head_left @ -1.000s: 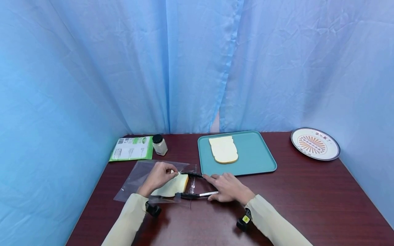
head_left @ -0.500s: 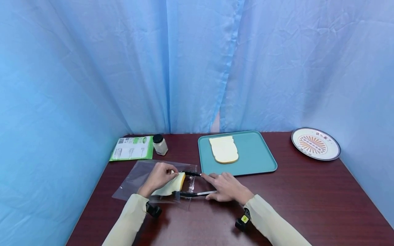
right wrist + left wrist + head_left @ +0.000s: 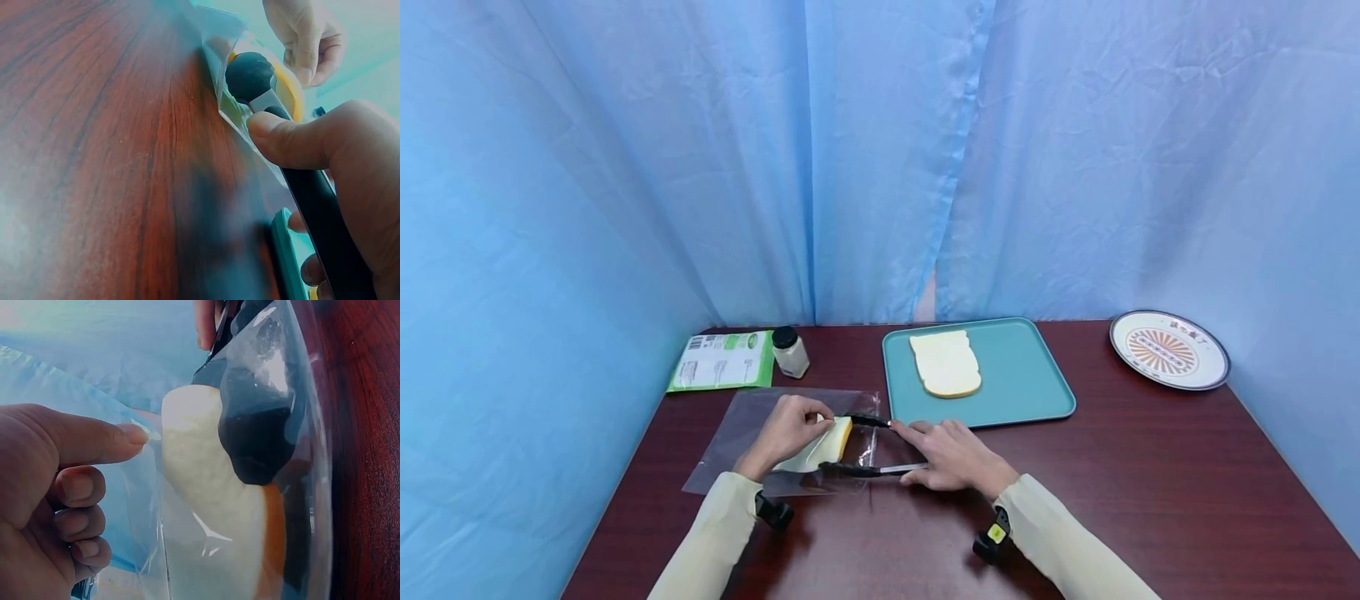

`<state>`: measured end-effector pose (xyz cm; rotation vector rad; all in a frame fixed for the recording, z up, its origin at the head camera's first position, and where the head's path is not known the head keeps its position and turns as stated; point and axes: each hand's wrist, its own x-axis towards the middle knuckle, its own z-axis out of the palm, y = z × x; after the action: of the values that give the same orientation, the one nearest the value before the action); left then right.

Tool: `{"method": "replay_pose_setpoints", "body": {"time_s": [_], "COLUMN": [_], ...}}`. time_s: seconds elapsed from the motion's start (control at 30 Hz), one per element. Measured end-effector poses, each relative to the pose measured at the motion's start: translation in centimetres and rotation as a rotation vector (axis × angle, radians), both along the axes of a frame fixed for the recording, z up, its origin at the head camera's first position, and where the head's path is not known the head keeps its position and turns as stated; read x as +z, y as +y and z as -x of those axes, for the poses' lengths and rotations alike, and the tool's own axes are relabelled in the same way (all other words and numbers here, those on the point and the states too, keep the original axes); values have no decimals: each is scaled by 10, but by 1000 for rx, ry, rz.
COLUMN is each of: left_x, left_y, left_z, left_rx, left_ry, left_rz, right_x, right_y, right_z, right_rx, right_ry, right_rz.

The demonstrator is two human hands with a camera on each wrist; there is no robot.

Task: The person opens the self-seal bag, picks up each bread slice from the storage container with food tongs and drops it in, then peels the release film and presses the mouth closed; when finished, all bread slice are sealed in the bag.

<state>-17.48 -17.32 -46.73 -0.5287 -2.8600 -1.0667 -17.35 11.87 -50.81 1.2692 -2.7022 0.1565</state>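
Note:
A clear plastic bag (image 3: pixel 730 442) lies on the table with a bread slice (image 3: pixel 837 443) partly inside its mouth. My left hand (image 3: pixel 790 433) pinches the bag's upper film between thumb and forefinger; its other fingers are curled in the left wrist view. From the right, my right hand (image 3: pixel 955 458) grips tongs (image 3: pixel 850 472) with metal arms and black tips. Those arms reach into the bag on either side of the slice. Seen from the left wrist, a scalloped black tip (image 3: pixel 259 444) sits against the bread (image 3: pixel 200 456) under the film. My left hand hides part of the slice in the head view.
Behind the right hand stands a teal tray (image 3: pixel 1022 375) bearing another bread slice (image 3: pixel 947 364). A black-lidded jar (image 3: pixel 791 354) and a green-and-white packet (image 3: pixel 718 362) are at the back left. A patterned plate (image 3: pixel 1210 367) lies far right. Blue curtains (image 3: pixel 880 167) enclose the table.
The tongs and bread slice have shifted slightly left, deeper into the bag. My right hand has moved a little left with them, while my left hand keeps its pinch on the film.

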Motion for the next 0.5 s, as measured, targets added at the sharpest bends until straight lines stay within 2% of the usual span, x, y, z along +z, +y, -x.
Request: {"method": "replay_pose_setpoints", "body": {"time_s": [0.3,0.5], "left_x": [2,0], "left_y": [1,0], "left_z": [-1,-1], "left_rx": [0,-18], "left_ry": [-12,9], "left_rz": [-10,-10], "right_x": [2,4], "right_y": [-7,-12], "right_z": [2,4], "right_rx": [13,15], "right_ry": [21,23], "right_rz": [-19,-38]}}
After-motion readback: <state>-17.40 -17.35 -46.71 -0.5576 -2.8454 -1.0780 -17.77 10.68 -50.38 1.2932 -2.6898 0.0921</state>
